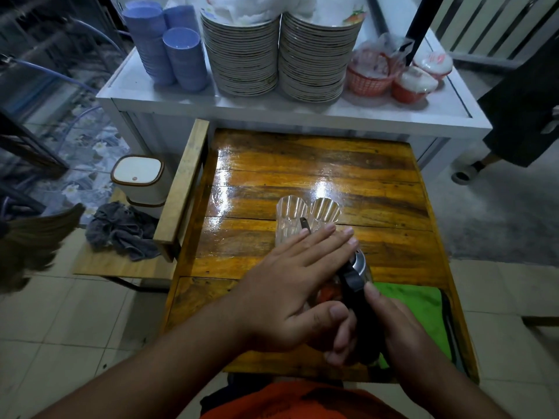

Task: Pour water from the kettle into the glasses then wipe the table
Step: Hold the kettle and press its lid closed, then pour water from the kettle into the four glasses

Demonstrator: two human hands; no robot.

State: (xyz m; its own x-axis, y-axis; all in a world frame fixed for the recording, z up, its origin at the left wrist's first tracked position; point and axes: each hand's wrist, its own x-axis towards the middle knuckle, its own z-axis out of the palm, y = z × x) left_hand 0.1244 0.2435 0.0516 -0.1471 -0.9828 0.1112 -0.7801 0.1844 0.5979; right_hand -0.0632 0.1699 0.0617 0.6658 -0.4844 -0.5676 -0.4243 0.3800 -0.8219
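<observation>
Two clear ribbed glasses stand side by side on the glossy wooden table (302,164): the left glass (291,217) and the right glass (325,211). A kettle (354,275) with a black handle and a silver top is just in front of them, its spout tip reaching toward the glasses. My right hand (390,322) is wrapped around the kettle's handle. My left hand (290,288) lies flat over the kettle's lid, fingers stretched out. A green cloth (420,303) lies on the table's near right corner, partly under my right hand.
A white counter (302,107) behind the table carries stacked plates (245,52), blue bowls (169,46) and red baskets (372,74). To the left are a wooden chair (181,189), a grey rag (121,231) and a small white bin (139,179).
</observation>
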